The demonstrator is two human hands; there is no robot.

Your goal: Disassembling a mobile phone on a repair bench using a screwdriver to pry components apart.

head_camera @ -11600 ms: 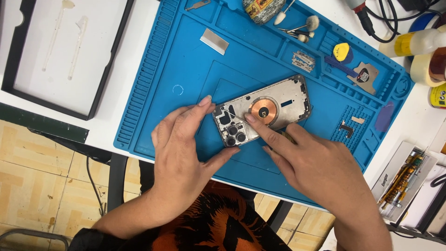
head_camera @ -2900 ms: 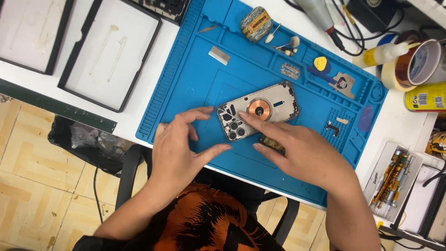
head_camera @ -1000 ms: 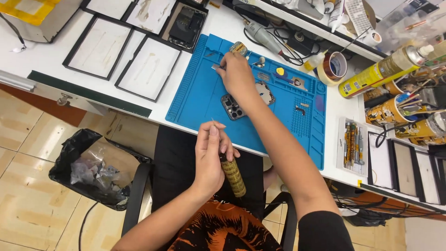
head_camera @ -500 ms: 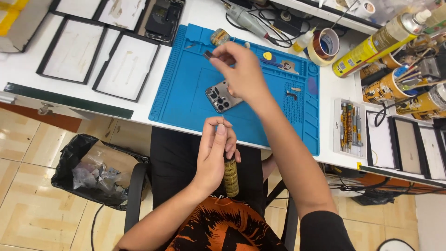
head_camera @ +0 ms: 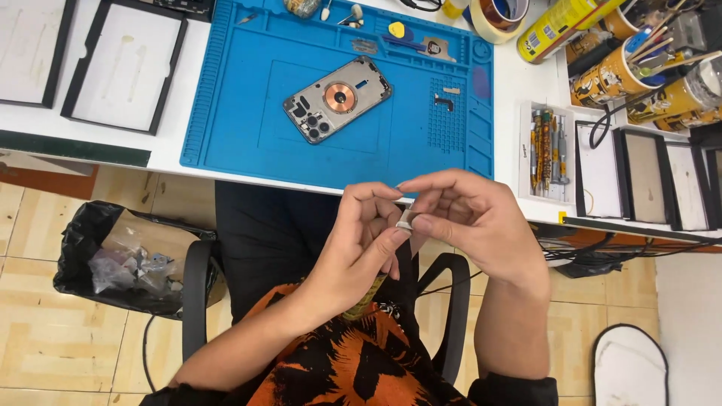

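My left hand point(head_camera: 361, 248) and my right hand point(head_camera: 466, 218) meet in front of my chest, below the table edge. Between their fingertips they pinch a small pale strip-like piece point(head_camera: 406, 220); a dark band hangs down under it. On the blue work mat point(head_camera: 248, 90) lies an opened phone back housing point(head_camera: 338, 98), with a copper coil ring in its middle and camera holes at its lower left. Neither hand touches the housing.
Tape rolls point(head_camera: 496, 16), yellow spray cans point(head_camera: 558, 26) and cups of tools point(head_camera: 617, 71) stand at the back right. A white tray of screwdriver bits point(head_camera: 547, 150) sits right of the mat. Black-framed white panels point(head_camera: 124, 64) lie left. A black waste bag point(head_camera: 124, 256) sits on the floor.
My right hand has come back from the mat's far edge to my left hand near my chest. Both now pinch the small piece. The view has moved closer.
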